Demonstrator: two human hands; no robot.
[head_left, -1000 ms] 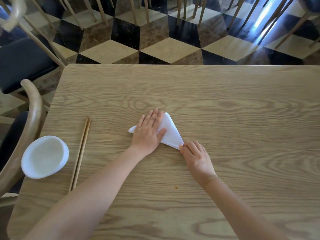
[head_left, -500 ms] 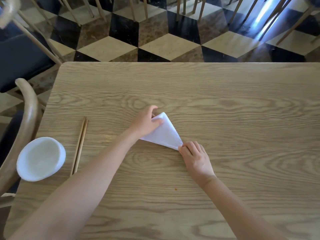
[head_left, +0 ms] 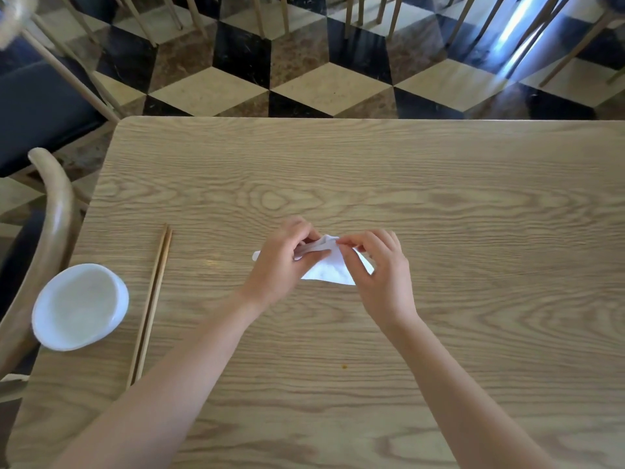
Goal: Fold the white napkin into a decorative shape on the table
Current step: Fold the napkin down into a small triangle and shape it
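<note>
The white napkin [head_left: 329, 270], folded to a small triangle, lies near the middle of the wooden table [head_left: 439, 214]. Both hands meet at its far tip. My left hand [head_left: 282, 262] pinches the upper left layers between thumb and fingers and covers the napkin's left part; only a small white corner pokes out to its left. My right hand [head_left: 380, 269] pinches the top edge from the right and hides the napkin's right corner. The far tip looks lifted slightly off the table.
A pair of wooden chopsticks [head_left: 150, 304] lies lengthwise to the left of the hands. A white bowl [head_left: 79, 306] sits at the table's left edge. A curved wooden chair back [head_left: 50, 238] stands close beside that edge. More chairs stand on the checkered floor beyond.
My right hand left the napkin's near corner and moved up to its far tip. My left hand went from pressing flat to pinching the top layers. The napkin's tip has risen.
</note>
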